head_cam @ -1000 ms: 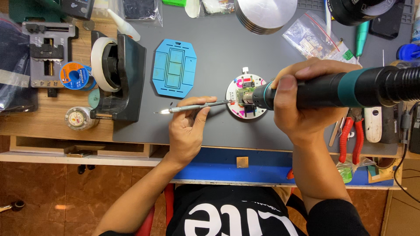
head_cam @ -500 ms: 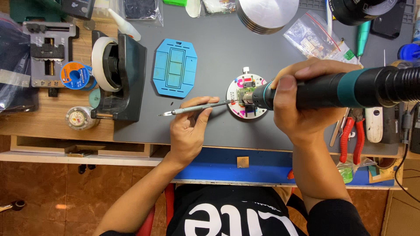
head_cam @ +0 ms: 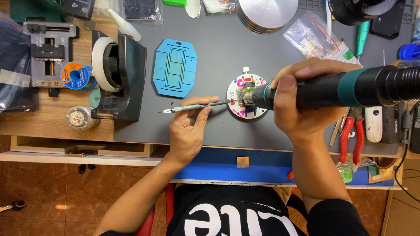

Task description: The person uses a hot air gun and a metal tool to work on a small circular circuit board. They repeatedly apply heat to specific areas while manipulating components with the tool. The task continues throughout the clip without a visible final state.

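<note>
My left hand (head_cam: pixel 189 126) grips slim metal tweezers (head_cam: pixel 197 106) that lie level, their tips touching a small green circuit board (head_cam: pixel 242 95). The board is clamped on a round white holder (head_cam: pixel 246 98) on the grey mat. A thick black and teal hot-air handle (head_cam: pixel 345 89) is in my right hand (head_cam: pixel 306 102). Its metal nozzle points left, just over the board. A black ribbed hose runs off the handle to the right edge.
A blue plastic stencil frame (head_cam: pixel 175 67) lies left of the holder. A black tape dispenser (head_cam: pixel 118 76) with a white roll stands further left. Red-handled pliers (head_cam: pixel 352 137) lie at the right. A stack of metal discs (head_cam: pixel 264 15) sits at the back.
The tweezers have tilted slightly, their tips staying at the board. The handle has barely shifted.
</note>
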